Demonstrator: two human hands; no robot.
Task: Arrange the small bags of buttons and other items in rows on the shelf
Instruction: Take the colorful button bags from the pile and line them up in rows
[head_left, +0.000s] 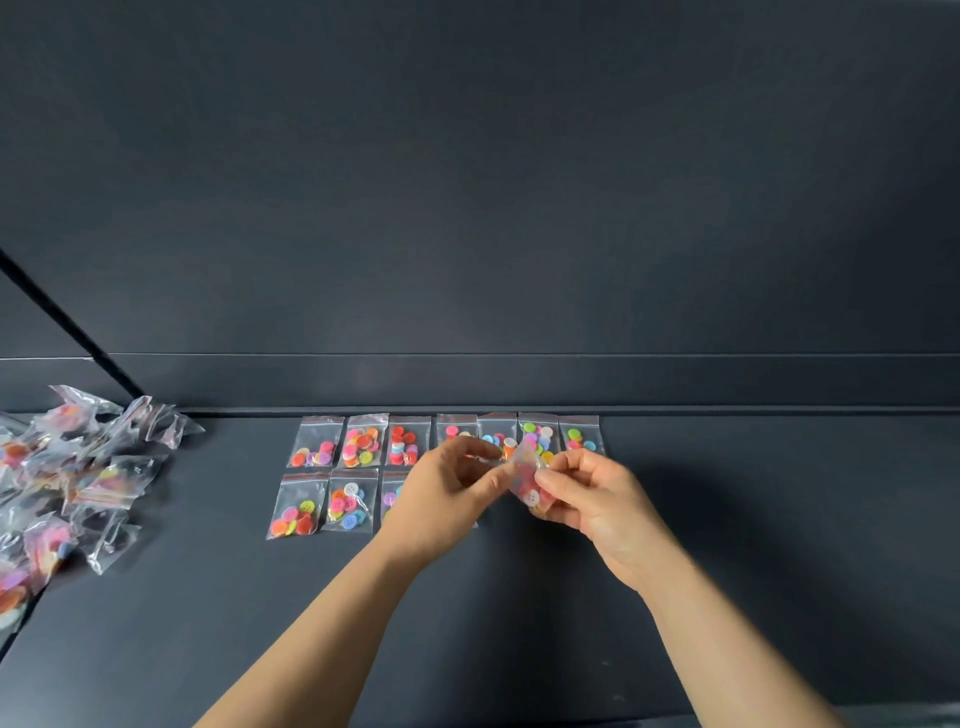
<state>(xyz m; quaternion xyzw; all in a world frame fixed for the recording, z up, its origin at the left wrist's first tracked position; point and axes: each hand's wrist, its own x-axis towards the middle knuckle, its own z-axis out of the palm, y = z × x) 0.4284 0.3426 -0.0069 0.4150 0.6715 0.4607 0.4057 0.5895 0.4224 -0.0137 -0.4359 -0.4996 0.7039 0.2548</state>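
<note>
The shelf (727, 519) is dark, matt and smooth, with only a faint sheen near its front. The wall (467, 208) behind has the same matt finish. The bags (315, 441) are thin, clear, glossy plastic film with red seal strips (306, 476). In the pile (78, 467) the film is crinkled and catches bright glints. The buttons (361, 446) are smooth, shiny plastic. The held bag (524, 475), blurred, seems the same film.

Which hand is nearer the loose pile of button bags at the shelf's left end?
Left. The left hand is well to the right of the pile; the right hand lies even farther right. Both pinch one small bag between them.
</note>
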